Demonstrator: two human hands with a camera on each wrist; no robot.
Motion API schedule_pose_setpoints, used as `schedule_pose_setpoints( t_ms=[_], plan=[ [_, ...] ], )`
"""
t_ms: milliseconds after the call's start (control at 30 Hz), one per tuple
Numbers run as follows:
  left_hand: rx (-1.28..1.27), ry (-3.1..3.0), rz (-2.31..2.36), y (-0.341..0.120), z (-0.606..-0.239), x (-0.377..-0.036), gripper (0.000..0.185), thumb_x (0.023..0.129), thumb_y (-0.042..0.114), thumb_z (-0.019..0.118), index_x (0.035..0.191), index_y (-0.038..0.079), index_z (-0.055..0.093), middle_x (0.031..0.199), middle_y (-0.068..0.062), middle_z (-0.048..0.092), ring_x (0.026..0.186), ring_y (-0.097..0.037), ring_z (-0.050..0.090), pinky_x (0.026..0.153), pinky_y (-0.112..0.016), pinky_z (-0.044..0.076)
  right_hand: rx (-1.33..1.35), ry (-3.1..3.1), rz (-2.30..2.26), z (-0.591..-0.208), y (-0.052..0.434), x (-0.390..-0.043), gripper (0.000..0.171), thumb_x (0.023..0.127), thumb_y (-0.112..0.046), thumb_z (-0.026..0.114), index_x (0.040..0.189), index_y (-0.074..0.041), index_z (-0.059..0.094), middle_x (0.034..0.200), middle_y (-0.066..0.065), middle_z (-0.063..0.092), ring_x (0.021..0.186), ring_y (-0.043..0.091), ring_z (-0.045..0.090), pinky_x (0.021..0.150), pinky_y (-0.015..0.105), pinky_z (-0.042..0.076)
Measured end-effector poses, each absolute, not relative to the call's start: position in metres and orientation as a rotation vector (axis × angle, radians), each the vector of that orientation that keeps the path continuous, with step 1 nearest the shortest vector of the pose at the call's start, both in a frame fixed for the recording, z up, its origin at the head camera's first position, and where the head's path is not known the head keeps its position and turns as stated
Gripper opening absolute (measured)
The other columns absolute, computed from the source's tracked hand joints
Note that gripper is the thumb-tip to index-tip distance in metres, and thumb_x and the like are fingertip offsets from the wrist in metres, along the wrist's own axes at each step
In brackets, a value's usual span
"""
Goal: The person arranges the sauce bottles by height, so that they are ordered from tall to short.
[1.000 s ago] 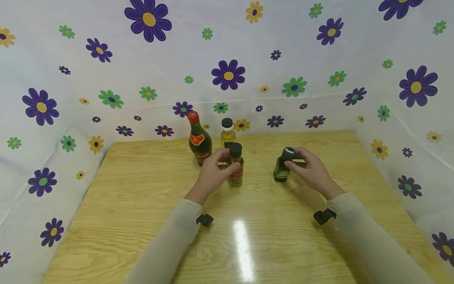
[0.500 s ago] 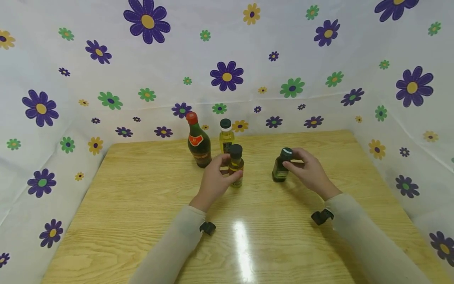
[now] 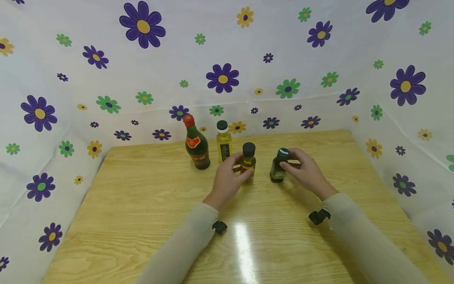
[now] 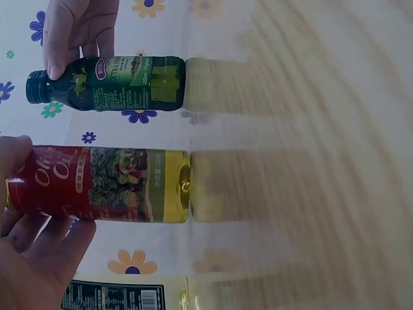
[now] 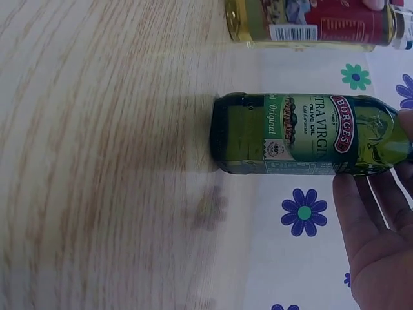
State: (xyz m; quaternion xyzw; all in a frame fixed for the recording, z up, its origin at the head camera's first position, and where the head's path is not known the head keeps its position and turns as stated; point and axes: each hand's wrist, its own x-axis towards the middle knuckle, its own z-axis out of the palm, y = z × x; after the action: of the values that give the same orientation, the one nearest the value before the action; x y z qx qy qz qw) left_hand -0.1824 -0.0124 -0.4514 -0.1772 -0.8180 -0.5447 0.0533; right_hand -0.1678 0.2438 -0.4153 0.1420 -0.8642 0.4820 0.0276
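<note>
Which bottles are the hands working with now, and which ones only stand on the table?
In hand:
- red-label oil bottle, gripped by the left hand
- dark green olive oil bottle, held by the right hand

Standing by:
- red-capped dark bottle
- yellow oil bottle

The scene is brightly and evenly lit from overhead. A long white streak of glare [image 3: 244,252] lies on the glossy light-wood tabletop [image 3: 142,205] near its front edge, between the two sleeves. Shadows are soft and short, pooling faintly beside the bottles and under the hands. The head view is sharp at the centre, but its wide lens bends the white flower-printed cloth backdrop [image 3: 319,79] and curves the tabletop's edges toward the corners. Both wrist views are turned sideways: the wood grain there smears with motion blur, while the dark green glass olive-oil bottle [image 5: 303,134] and the red-labelled clear oil bottle [image 4: 97,184] stay readable. A soft shadow spreads on the wood by the green bottle's base.
</note>
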Motion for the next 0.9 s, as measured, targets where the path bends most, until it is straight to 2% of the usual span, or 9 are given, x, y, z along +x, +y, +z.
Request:
schedule_pose_setpoints(
  t_ms=[167,300,500,767,900],
  plan=[
    [-0.526,-2.47,-1.572,-0.001,-0.447,-0.192,0.05,0.086,0.034,0.069,0.131,0.035,0.047,0.12,0.016,0.056,0.108,-0.006,0.056,0.087,-0.028,0.052,0.443,-2.673,1.482,-0.408,0.241,-0.163,0.037,0.094,-0.017,0.061,0.126,-0.001,0.052,0.12,0.016,0.056,0.115,0.031,0.053,0.093,0.038,0.048],
    [-0.527,-2.461,-1.547,0.008,-0.442,-0.197,0.049,0.087,0.033,0.069,0.131,0.034,0.048,0.12,0.014,0.057,0.108,-0.008,0.057,0.087,-0.031,0.053,0.436,-2.671,1.46,-0.423,0.246,-0.171,0.039,0.094,-0.025,0.061,0.127,-0.006,0.053,0.121,0.013,0.056,0.115,0.028,0.054,0.093,0.038,0.049],
    [-0.503,-2.437,-1.553,0.019,-0.44,-0.204,0.046,0.088,0.032,0.067,0.13,0.035,0.049,0.118,0.014,0.057,0.108,-0.008,0.058,0.088,-0.031,0.052,0.436,-2.662,1.449,-0.404,0.237,-0.16,0.035,0.093,-0.014,0.062,0.125,-0.001,0.053,0.119,0.016,0.057,0.113,0.03,0.055,0.092,0.039,0.049],
    [-0.515,-2.391,-1.578,0.025,-0.435,-0.213,0.047,0.089,0.03,0.066,0.132,0.036,0.047,0.12,0.013,0.057,0.11,-0.012,0.058,0.088,-0.032,0.052,0.434,-2.655,1.447,-0.405,0.237,-0.16,0.036,0.093,-0.014,0.062,0.125,-0.001,0.052,0.12,0.016,0.056,0.113,0.03,0.054,0.092,0.04,0.049],
    [-0.505,-2.383,-1.566,0.024,-0.434,-0.213,0.047,0.089,0.029,0.066,0.131,0.035,0.047,0.119,0.014,0.057,0.109,-0.009,0.058,0.088,-0.028,0.052,0.444,-2.655,1.454,-0.404,0.236,-0.16,0.036,0.093,-0.015,0.061,0.125,-0.001,0.053,0.119,0.016,0.057,0.113,0.03,0.054,0.092,0.039,0.049]
  ],
)
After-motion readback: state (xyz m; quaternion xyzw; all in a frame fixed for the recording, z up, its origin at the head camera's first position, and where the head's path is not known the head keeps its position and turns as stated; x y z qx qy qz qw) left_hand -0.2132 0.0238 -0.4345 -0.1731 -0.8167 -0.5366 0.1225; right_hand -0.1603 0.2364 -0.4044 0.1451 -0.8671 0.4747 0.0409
